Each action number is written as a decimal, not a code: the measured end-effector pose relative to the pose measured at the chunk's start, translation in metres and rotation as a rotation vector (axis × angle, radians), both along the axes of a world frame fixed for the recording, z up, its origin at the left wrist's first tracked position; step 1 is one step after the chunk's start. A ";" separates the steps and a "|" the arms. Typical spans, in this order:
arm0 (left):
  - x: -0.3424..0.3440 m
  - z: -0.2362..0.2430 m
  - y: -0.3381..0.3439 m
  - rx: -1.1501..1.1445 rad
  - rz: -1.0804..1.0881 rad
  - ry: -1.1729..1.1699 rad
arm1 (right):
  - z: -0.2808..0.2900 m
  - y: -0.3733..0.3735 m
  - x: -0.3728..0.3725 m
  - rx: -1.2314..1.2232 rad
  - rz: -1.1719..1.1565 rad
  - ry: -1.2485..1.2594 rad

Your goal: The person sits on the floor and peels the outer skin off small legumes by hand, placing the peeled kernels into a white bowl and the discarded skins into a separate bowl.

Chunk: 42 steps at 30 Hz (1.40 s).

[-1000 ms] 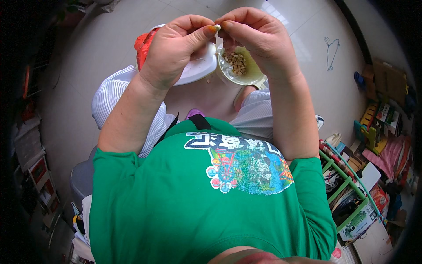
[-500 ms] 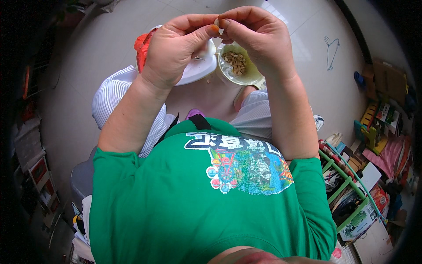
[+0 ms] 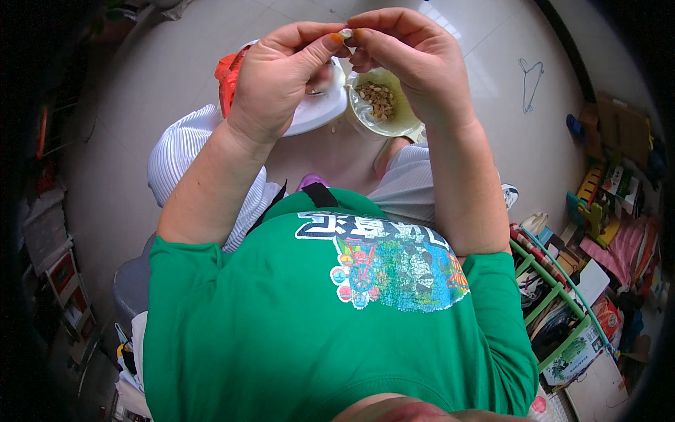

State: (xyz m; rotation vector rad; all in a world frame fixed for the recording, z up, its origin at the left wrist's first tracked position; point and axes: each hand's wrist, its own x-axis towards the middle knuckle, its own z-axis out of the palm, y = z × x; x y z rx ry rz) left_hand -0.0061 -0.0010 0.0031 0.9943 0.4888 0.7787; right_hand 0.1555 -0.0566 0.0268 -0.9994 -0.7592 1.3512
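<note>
Small pale seed point(image 3: 345, 33) still pinched between left hand point(image 3: 281, 77) and right hand point(image 3: 415, 67) fingertips, unmoved above bowl point(image 3: 383, 105).

Both hands are up in front, left hand point(image 3: 281, 77) and right hand point(image 3: 415, 70) meeting at the fingertips. Below them on the floor point(image 3: 485, 77), the plate point(image 3: 316, 112) sits left, the bowl point(image 3: 383, 116) just beside it on the right. A hanger point(image 3: 531, 81) lies further right.

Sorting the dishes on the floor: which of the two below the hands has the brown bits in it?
The clear bowl under the right hand; the white dish beside it shows none.
</note>
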 end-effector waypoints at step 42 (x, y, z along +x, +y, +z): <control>-0.001 0.001 0.001 0.174 0.076 0.097 | -0.004 -0.006 0.011 -0.023 0.142 -0.310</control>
